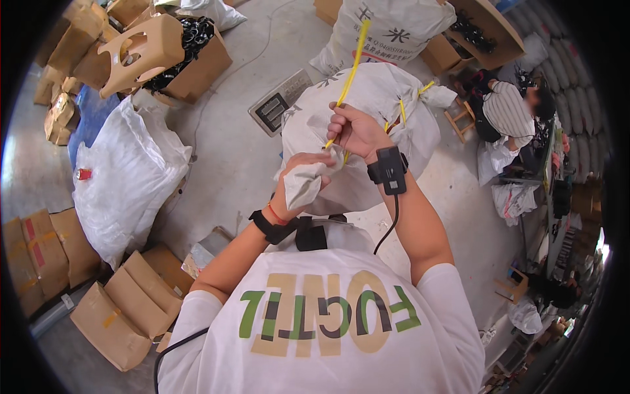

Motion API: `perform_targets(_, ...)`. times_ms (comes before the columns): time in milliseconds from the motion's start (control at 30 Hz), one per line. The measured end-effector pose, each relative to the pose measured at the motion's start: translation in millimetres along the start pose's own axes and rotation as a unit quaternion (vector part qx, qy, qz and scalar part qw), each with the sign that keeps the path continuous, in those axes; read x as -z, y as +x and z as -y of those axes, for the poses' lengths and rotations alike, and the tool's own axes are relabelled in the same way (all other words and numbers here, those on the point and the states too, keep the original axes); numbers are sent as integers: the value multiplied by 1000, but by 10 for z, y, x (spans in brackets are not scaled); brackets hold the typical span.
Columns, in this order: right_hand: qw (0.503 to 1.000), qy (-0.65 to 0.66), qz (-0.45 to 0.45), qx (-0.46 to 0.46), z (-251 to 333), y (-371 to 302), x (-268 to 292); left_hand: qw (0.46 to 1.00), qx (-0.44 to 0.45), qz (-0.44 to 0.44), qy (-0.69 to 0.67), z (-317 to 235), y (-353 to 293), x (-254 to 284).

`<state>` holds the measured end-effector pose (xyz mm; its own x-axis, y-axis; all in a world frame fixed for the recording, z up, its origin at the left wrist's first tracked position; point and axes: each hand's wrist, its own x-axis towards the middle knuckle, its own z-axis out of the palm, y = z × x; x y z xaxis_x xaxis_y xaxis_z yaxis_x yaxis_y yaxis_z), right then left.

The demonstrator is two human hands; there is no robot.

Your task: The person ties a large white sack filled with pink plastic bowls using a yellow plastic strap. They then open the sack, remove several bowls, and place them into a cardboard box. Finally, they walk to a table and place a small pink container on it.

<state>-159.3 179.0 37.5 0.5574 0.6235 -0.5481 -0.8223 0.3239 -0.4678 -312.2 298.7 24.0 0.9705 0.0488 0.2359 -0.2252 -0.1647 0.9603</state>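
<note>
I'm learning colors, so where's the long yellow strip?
In the head view, the long yellow strip is at upper middle, gripped in the right hand over the white sack, with its lower part near the left hand.

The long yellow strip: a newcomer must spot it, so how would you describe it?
Find the bulging white sack near the picture's centre. Over it, the right hand holds a yellow strip. Unlike the shorter yellow ties farther right, its long end stretches beyond the hand.

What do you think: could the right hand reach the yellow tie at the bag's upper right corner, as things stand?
Probably yes, if freed: the right hand grips the long yellow strip, but nothing seems to block its way across the white bag to the yellow tie.
</note>
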Motion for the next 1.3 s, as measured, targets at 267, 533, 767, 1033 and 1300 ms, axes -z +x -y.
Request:
perform_targets(267,986,-79,9,148,108,-407,-350,965,168,-35,-196,50,156,-16)
perform_targets(533,681,-656,21,324,-1054,-1163,298,850,386,-72,-351,150,515,-12)
perform_targets(767,578,-605,71,543,-1747,-527,-297,800,559,-6,-217,153,924,-57)
perform_targets(1033,622,-534,-335,463,-1873,639,-547,953,129,95,256,-95,504,-261)
perform_targets(1300,534,-455,-370,608,-1456,780,-571,953,-80,136,260,131,142,-354)
